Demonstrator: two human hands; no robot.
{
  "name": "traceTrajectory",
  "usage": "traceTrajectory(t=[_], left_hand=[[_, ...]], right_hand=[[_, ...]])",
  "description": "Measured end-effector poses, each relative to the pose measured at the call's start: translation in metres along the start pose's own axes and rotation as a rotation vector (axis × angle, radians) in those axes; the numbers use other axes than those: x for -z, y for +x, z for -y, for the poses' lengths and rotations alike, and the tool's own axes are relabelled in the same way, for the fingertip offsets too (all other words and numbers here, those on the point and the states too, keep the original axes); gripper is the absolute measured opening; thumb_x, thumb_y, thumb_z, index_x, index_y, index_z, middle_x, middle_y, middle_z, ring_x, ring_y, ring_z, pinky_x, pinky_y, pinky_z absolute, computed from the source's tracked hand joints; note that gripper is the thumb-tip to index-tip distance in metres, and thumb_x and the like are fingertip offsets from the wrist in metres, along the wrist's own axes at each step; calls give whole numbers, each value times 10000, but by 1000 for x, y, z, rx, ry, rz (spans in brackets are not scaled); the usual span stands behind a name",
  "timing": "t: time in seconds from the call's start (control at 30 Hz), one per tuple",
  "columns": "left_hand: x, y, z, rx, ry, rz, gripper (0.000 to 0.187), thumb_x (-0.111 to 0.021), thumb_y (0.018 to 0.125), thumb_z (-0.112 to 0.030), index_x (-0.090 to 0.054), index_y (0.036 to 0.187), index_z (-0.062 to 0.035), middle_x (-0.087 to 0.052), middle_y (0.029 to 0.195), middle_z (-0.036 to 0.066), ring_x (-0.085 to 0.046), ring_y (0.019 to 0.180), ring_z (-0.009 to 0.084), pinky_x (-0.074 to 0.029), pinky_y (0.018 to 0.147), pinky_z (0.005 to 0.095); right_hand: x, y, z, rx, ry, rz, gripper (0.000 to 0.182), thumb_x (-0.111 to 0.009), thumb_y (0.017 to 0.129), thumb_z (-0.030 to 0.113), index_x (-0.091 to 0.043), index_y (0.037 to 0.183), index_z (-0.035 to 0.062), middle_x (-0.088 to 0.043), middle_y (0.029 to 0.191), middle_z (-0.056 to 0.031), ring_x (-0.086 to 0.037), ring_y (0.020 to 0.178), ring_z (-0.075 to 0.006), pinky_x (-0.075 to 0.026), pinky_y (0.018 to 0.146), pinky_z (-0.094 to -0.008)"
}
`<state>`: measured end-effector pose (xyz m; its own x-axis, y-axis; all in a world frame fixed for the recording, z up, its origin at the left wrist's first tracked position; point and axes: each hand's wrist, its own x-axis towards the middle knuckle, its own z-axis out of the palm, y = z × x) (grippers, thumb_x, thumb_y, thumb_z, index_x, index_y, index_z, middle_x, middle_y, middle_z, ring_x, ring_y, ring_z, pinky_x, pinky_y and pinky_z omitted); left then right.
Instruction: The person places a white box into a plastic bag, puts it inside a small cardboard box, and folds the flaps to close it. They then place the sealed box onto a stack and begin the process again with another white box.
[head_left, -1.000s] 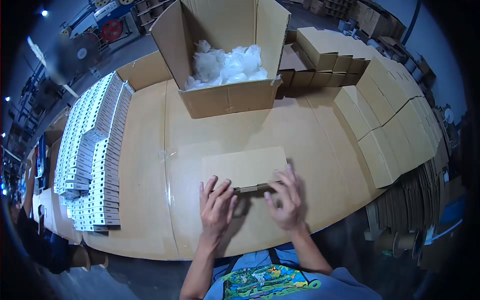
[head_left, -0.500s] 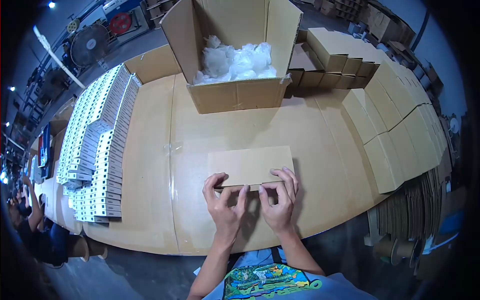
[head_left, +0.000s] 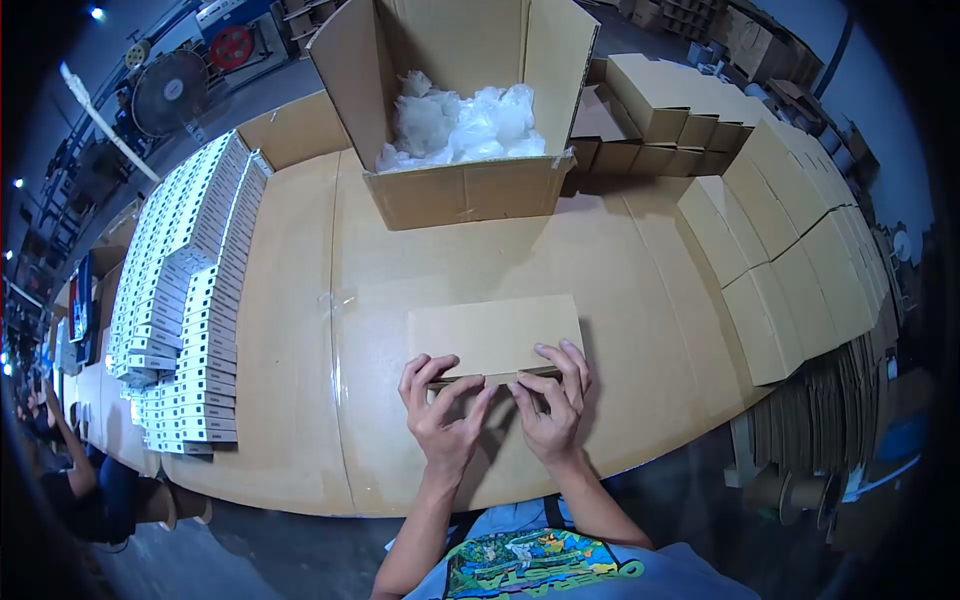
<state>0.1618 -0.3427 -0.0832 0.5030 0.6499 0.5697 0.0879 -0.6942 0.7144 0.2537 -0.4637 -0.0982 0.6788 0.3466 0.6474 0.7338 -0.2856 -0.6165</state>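
Observation:
A small brown cardboard box [head_left: 495, 330] lies closed on the cardboard-covered table in front of me. My left hand [head_left: 445, 415] grips its near left edge, with the thumb and index finger at the front side and other fingertips on the top. At the near right edge, my right hand [head_left: 553, 400] holds it the same way, thumb at the front and fingers curled over the top. Both thumbs are close to the middle of the front edge. The box's underside and much of its front face are hidden.
An open carton [head_left: 465, 195] with crumpled clear plastic bags stands at the back. Stacks of small white boxes [head_left: 185, 300] line the left side. Brown boxes [head_left: 800, 270] are piled at right, above flat cardboard sheets [head_left: 810, 420]. Another person [head_left: 85, 470] is at far left.
The view has shifted slightly. Both hands stay at the box's front edge, with the thumbs and index fingers moved only a little.

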Motion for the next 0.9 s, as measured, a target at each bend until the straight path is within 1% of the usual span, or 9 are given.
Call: traceTrajectory(t=[0.27,0.47,0.57,0.63,0.67,0.77,0.8,0.83,0.9], left_hand=[[0,6,2,-113,25,11,219,-899,673,-64,-756,833,-105,-702,1023,30,-546,1200,310,-454,1008,457],[-5,13,14,-189,60,-15,279,-919,692,-93,-667,811,-91,-685,894,11,-597,939,258,-487,916,409],[3,22,22,-189,48,26,391,-957,655,-149,-618,835,-74,-657,844,25,-578,844,240,-512,841,388],[11,29,25,-125,-4,77,428,-969,632,-160,-615,857,-70,-647,861,32,-568,830,229,-515,821,395],[19,37,25,-33,-46,135,557,-991,594,-225,-645,993,-48,-672,1017,94,-615,981,261,-535,881,411],[34,65,19,-21,-52,168,771,-1000,574,-274,-627,1203,-29,-638,1232,165,-591,1206,306,-531,984,418],[31,63,46,23,-209,351,911,-980,588,-292,-565,1355,-25,-585,1368,187,-502,1363,338,-454,1113,446],[31,62,57,-3,-159,394,895,-964,604,-287,-564,1360,-24,-579,1379,181,-505,1359,337,-434,1129,451],[28,65,70,-72,-70,480,862,-933,634,-277,-560,1370,-23,-567,1401,170,-510,1350,335,-394,1161,461]], right_hand=[[-6,1,0,71,-85,-51,193,-854,766,167,-721,904,147,-673,1193,-53,-533,1246,-327,-359,1069,-483],[-3,18,-10,106,-144,-53,372,-916,668,248,-603,820,116,-694,1044,-25,-596,1045,-256,-403,950,-407],[4,26,-21,17,-37,-4,432,-940,622,290,-609,837,115,-699,1028,-29,-594,1037,-255,-417,918,-403],[17,39,-27,12,-42,115,536,-980,558,325,-616,881,101,-651,1195,-103,-583,1098,-289,-447,966,-426],[20,50,-25,13,-12,134,555,-987,548,328,-618,891,96,-627,1246,-123,-577,1131,-303,-449,992,-433],[26,70,-37,-54,191,248,664,-1007,521,326,-604,985,76,-533,1374,-185,-519,1290,-360,-426,1096,-456],[19,68,-50,-106,314,284,681,-1007,527,325,-595,1009,76,-537,1368,-185,-510,1308,-361,-422,1100,-457],[16,66,-62,-154,434,321,698,-1006,533,324,-587,1032,75,-542,1363,-185,-502,1325,-362,-419,1105,-457],[12,59,-68,-101,329,318,746,-1006,561,310,-551,1102,71,-541,1368,-190,-503,1325,-355,-415,1110,-448]])
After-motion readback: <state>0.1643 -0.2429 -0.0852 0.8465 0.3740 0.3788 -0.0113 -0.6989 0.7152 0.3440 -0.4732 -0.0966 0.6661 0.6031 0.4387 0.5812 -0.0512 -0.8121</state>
